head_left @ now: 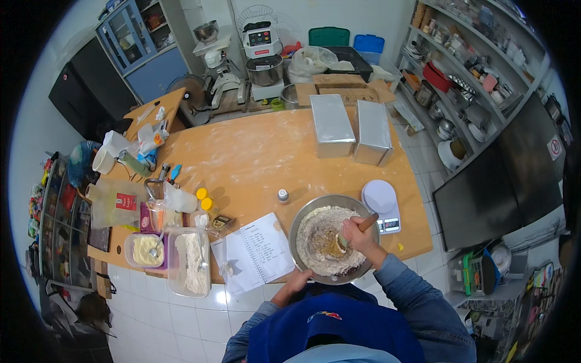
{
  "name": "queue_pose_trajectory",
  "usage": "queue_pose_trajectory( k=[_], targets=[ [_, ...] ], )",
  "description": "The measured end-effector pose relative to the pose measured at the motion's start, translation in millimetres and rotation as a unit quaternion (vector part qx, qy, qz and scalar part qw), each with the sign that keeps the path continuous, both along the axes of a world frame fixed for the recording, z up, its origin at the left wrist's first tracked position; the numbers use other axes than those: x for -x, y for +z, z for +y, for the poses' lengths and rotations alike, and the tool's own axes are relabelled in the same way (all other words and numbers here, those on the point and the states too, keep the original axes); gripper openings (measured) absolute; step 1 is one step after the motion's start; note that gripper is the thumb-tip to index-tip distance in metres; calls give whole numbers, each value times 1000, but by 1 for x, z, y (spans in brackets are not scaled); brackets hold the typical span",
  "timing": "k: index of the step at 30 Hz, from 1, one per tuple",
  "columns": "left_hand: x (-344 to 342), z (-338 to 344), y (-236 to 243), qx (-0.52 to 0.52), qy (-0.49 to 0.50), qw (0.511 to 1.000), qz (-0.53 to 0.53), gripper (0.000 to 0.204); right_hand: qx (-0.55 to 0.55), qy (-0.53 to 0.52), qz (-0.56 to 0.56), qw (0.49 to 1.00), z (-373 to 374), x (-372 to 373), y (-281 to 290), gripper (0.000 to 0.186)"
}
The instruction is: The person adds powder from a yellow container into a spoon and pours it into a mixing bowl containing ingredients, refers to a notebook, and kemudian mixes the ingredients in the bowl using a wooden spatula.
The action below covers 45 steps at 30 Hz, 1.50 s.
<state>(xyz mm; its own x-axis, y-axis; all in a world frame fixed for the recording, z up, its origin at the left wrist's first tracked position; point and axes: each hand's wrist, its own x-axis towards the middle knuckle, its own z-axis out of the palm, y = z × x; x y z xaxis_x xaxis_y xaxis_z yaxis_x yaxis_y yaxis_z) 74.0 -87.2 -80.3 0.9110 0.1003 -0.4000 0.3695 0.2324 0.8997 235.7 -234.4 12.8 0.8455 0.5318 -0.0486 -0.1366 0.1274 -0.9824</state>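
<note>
we are working at a wooden counter, with a wide metal bowl sitting at its near edge, a little right of the middle and straight in front of our body. our right hand is clenching a tool by its wooden handle — the tool is slanting down into the bowl, and its lower end is reaching the pale floury mix. the mix is looking browner and wetter near the centre, while dry white flour is lying around it. our left hand is touching the bowl low on its left side; its fingers are partly hidden, so we are not able to tell whether they are grasping the rim or only pressing on it.

just right of the bowl, a white scale is standing, and a small bottle is standing near the bowl's upper left. an open notebook is lying left of the bowl. farther left, a long clear tub is holding white flour, and beside it a smaller tub is holding something creamy yellow — a spoon is resting in it. two metal boxes are standing at the far side.
</note>
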Motion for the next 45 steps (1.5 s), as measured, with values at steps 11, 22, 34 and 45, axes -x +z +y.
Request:
queue_pose_trajectory(
  k=[11,22,34,45],
  targets=[
    [2,2,-6,1,1,1000,-1,32,72,62,-215,972,29,22,9,26],
    [1,4,-3,1,-13,1000,16,47,89,-25,-137,986,14,4,12,32],
    [2,4,-1,-4,-4,1000,23,46,59,3,-44,997,12,16,19,34],
    [1,7,-4,11,-41,998,43,50,-48,15,-74,996,30,17,-5,29]
  ],
)
